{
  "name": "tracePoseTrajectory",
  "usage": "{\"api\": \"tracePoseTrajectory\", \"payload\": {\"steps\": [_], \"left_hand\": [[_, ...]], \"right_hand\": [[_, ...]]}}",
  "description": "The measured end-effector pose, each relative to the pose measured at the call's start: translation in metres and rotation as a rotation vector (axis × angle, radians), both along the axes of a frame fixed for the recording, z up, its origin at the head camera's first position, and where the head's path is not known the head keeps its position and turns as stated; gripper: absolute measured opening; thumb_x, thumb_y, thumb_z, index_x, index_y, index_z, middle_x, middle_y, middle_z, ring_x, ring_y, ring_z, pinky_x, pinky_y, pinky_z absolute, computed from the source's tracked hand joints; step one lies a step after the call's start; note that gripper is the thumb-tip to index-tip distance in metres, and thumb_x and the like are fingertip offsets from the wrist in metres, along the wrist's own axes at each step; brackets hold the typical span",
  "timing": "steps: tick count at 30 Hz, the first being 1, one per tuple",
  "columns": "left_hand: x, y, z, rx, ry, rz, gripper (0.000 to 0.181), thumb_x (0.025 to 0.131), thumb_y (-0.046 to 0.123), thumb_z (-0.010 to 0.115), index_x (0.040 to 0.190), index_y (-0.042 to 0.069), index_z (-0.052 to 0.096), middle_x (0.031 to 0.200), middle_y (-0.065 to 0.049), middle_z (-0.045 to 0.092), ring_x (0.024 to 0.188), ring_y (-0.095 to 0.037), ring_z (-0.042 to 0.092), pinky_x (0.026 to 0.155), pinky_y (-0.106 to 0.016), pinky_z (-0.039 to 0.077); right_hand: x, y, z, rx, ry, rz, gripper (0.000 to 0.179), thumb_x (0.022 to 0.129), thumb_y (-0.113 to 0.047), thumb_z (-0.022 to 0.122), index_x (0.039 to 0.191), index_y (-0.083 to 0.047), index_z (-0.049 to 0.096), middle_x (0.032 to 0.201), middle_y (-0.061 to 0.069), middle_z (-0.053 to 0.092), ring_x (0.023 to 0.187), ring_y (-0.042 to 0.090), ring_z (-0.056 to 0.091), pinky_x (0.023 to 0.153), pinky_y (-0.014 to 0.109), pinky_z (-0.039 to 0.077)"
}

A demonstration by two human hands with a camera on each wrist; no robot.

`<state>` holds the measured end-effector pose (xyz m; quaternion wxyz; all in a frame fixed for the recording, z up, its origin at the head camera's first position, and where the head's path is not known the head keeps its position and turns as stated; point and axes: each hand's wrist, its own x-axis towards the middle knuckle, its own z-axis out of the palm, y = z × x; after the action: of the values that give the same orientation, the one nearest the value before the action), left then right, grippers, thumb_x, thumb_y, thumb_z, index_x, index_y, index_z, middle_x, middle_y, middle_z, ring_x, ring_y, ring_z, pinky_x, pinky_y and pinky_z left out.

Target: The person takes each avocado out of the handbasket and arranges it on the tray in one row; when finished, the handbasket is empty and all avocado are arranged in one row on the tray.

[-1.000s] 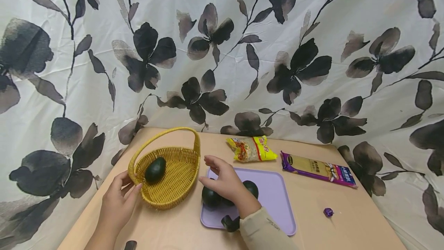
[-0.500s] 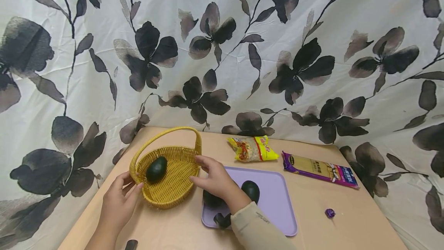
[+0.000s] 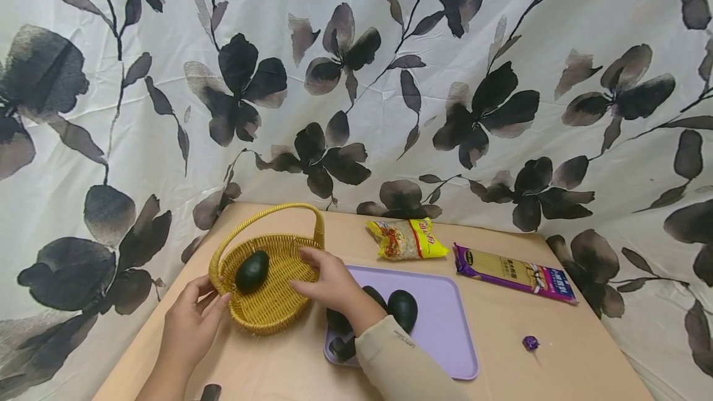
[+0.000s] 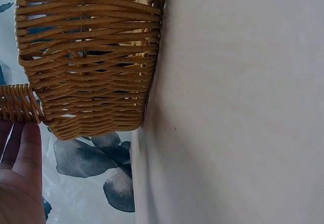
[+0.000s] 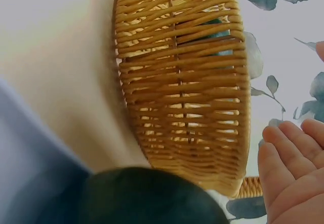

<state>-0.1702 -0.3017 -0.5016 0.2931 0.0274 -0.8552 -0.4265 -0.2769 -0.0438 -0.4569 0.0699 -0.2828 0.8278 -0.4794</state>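
Observation:
A yellow woven basket with an arched handle stands on the left of the table, with a dark green avocado inside. At the basket's left side, my left hand holds the base of the handle between thumb and fingers; its fingertips meet the handle in the left wrist view. My right hand hangs over the right rim with fingers extended and nothing held. Below it, several avocados lie on a lilac tray, partly hidden by the forearm. An avocado looms close in the right wrist view.
Behind the tray sits a yellow snack bag. To the right lies a long purple-and-gold packet, with a small purple-wrapped lollipop nearer the front. A floral cloth hangs along the table's back edge.
My right hand has moved left from above the tray to the basket's right rim, uncovering more of the avocados. The left hand stays on the basket.

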Motion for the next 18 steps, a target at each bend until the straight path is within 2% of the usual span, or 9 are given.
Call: {"api": "tracePoseTrajectory", "payload": {"steps": [11,18], "left_hand": [[-0.001,-0.001,-0.002,0.021,0.008,-0.001,0.045,0.091,0.002,0.076,0.131,-0.002,0.055,0.123,-0.015,0.065,0.113,0.022,0.047,0.097,-0.002,0.05],[0.0,0.001,0.0,0.015,-0.008,0.001,0.045,0.093,0.005,0.075,0.132,-0.002,0.054,0.125,-0.015,0.064,0.114,0.023,0.045,0.096,0.0,0.049]], "right_hand": [[-0.001,-0.028,0.004,0.008,-0.052,0.028,0.076,0.087,-0.032,0.083,0.151,-0.011,0.049,0.148,0.006,0.058,0.136,0.016,0.055,0.118,0.03,0.049],[0.0,-0.045,0.003,0.054,-0.033,-0.012,0.076,0.085,-0.038,0.084,0.15,-0.016,0.052,0.148,-0.003,0.057,0.131,0.018,0.058,0.112,0.027,0.053]]}}
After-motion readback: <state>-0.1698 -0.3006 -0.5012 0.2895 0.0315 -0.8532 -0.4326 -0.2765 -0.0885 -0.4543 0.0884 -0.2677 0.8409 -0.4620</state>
